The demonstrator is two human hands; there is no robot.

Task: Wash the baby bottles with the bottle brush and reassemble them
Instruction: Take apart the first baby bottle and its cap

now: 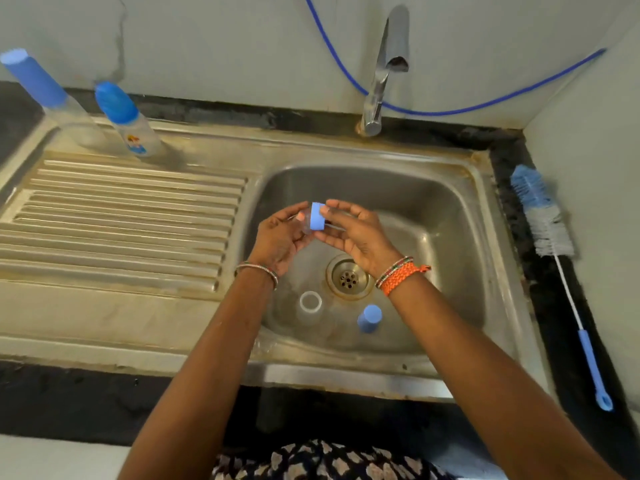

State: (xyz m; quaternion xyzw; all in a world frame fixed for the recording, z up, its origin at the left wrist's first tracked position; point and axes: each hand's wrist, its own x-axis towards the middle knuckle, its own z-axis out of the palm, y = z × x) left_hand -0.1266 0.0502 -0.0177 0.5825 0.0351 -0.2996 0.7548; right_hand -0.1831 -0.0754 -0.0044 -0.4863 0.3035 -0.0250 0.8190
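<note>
Over the steel sink basin (433,216), my left hand (282,237) and my right hand (356,233) together hold a blue screw ring (318,217) with a clear teat in it. My left fingers curl around the clear teat side; my right fingers pinch the ring. On the basin floor stand an open clear bottle (310,306) and a blue cap (369,318). Two assembled bottles with blue caps (34,77) (126,119) stand at the back left of the drainboard. The blue and white bottle brush (550,233) lies on the dark counter to the right.
A chrome tap (382,71) rises behind the basin, no water running. A blue hose (450,110) hangs along the wall. The ribbed drainboard (121,223) stretches to the left. The drain (348,277) sits in the basin's middle. A wall corner closes the right side.
</note>
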